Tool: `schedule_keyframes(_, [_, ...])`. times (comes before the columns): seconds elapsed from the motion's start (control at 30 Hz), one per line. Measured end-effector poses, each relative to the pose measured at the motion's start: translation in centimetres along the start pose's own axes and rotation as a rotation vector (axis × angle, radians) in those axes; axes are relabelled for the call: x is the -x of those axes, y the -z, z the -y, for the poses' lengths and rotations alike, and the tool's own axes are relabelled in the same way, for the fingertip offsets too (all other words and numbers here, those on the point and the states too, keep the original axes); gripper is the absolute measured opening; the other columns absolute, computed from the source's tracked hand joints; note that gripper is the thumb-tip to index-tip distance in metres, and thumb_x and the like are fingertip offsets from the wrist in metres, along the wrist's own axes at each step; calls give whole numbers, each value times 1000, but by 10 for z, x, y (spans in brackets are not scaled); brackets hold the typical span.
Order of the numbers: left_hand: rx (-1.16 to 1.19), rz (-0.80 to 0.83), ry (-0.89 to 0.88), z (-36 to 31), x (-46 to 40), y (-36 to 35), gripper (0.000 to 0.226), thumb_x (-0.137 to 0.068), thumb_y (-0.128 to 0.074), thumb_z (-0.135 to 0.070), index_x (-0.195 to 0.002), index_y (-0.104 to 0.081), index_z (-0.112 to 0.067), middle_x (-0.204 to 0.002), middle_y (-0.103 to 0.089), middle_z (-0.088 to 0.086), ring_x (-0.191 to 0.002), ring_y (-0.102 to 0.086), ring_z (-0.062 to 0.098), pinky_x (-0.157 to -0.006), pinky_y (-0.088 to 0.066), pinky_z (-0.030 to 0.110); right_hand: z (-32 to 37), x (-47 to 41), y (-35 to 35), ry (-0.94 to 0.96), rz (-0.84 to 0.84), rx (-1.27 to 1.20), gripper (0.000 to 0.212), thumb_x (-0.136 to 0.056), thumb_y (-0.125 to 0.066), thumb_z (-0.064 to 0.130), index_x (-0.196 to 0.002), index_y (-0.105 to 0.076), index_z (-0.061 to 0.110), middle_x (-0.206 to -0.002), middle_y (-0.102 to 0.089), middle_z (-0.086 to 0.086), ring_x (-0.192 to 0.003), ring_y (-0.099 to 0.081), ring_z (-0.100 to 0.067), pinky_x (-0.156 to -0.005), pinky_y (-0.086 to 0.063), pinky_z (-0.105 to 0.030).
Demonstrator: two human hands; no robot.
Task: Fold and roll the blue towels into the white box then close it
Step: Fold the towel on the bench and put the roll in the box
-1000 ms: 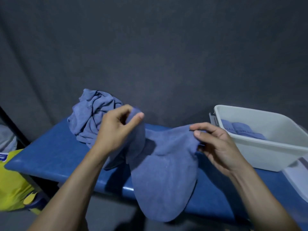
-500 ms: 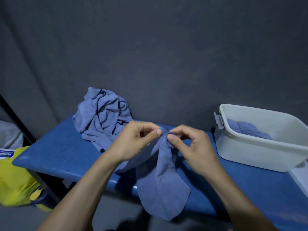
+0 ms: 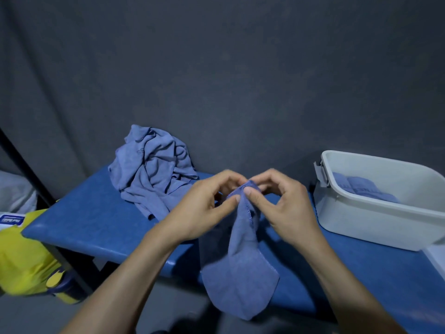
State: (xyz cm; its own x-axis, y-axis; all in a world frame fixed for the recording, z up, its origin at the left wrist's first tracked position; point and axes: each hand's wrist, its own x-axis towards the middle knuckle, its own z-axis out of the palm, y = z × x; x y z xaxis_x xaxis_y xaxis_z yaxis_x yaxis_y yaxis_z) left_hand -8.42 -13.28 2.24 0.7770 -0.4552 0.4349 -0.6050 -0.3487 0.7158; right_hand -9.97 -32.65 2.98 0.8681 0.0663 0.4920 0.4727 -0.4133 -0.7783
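A blue towel (image 3: 240,268) hangs folded in half over the front edge of the blue bench (image 3: 91,220). My left hand (image 3: 204,210) and my right hand (image 3: 281,208) pinch its top corners together, fingertips touching at the middle. A crumpled pile of blue towels (image 3: 154,169) lies at the back left of the bench. The open white box (image 3: 375,213) stands at the right, with rolled blue towels (image 3: 361,186) inside it.
A grey latch (image 3: 321,171) sits on the box's left end. A pale flat part, perhaps the lid (image 3: 437,259), lies at the right edge. A yellow bag (image 3: 21,259) and a black pole (image 3: 29,174) stand left of the bench. A dark curtain hangs behind.
My hands came together from a wide spread, bringing the towel's two top corners to meet, so the towel now hangs doubled and narrower.
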Motion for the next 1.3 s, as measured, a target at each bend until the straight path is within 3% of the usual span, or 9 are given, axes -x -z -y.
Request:
schedule_keyframes(0.1, [-163, -9, 2, 4, 1, -1, 22, -101, -56, -19, -119, -46, -27, -78, -57, -17, -68, -54, 15, -62, -41, 31, 3, -4, 7, 19, -201, -29, 15, -90, -73, 11, -81, -65, 21, -72, -67, 10, -64, -62, -6, -62, -51, -26])
schedule_keyframes(0.2, [-165, -97, -32, 0, -2, 3, 19, -100, -52, -7, -101, -57, -26, -76, -57, -9, -64, -51, 17, -60, -39, 32, 8, -5, 17, 70, -309, 18, 14, -90, -73, 13, -81, -63, 18, -69, -64, 6, -53, -52, -7, -51, -44, -25])
schedule_keyframes(0.47, [-61, 34, -54, -17, -1, -7, 30, -89, -54, -38, -97, -69, -13, -90, -65, 5, -82, -62, 27, -73, -48, 47, 24, -1, 11, 149, -21, 23, 20, -80, -82, 14, -72, -64, 17, -58, -61, 0, -45, -44, -11, -44, -38, -26])
schedule_keyframes(0.67, [-136, -35, -26, -12, -2, -13, 19, -82, -53, -32, -77, -66, -19, -77, -62, 0, -70, -61, 23, -65, -50, 46, 26, -1, 16, 118, 20, -92, 18, -80, -81, 18, -73, -65, 21, -64, -65, -8, -52, -48, -11, -48, -41, -29])
schedule_keyframes(0.8, [-192, -27, -6, -8, 1, 2, 19, -76, -56, -29, -60, -51, -38, -71, -56, -7, -64, -56, 17, -61, -47, 38, 25, -8, 42, 171, -175, -149, 20, -85, -80, 11, -78, -64, 22, -65, -61, 11, -56, -49, 2, -54, -40, -13])
schedule_keyframes(0.9, [-246, -2, 45, 1, 7, 18, 14, -73, -63, -23, -65, -65, -33, -73, -62, -10, -68, -61, 12, -61, -46, 29, 18, -11, 66, 184, -365, -204, 17, -89, -72, 12, -85, -61, 24, -69, -62, 22, -61, -50, 7, -61, -40, -9])
schedule_keyframes(1.0, [-249, -9, 101, 14, 16, 36, 10, -78, -66, -22, -72, -72, -28, -80, -67, -9, -74, -65, 12, -66, -53, 35, 4, -13, 81, 151, -456, -226, 18, -94, -68, 11, -89, -60, 26, -74, -62, 22, -67, -52, 6, -65, -41, -11])
schedule_keyframes(1.17, [-172, 19, 148, 23, 31, 61, 12, -89, -78, -20, -79, -77, -26, -93, -70, -6, -89, -70, 17, -77, -56, 33, -16, -9, 90, 85, -456, -272, 12, -94, -69, 19, -88, -62, 27, -91, -64, -2, -83, -60, -11, -75, -46, -21])
schedule_keyframes(1.3, [-60, -7, 209, 18, 36, 70, 12, -77, -81, -34, -76, -80, -23, -91, -72, -5, -83, -70, 10, -73, -54, 25, -19, -9, 91, 23, -437, -367, 11, -88, -76, 34, -89, -67, 28, -99, -63, -20, -91, -58, -26, -80, -43, -37])
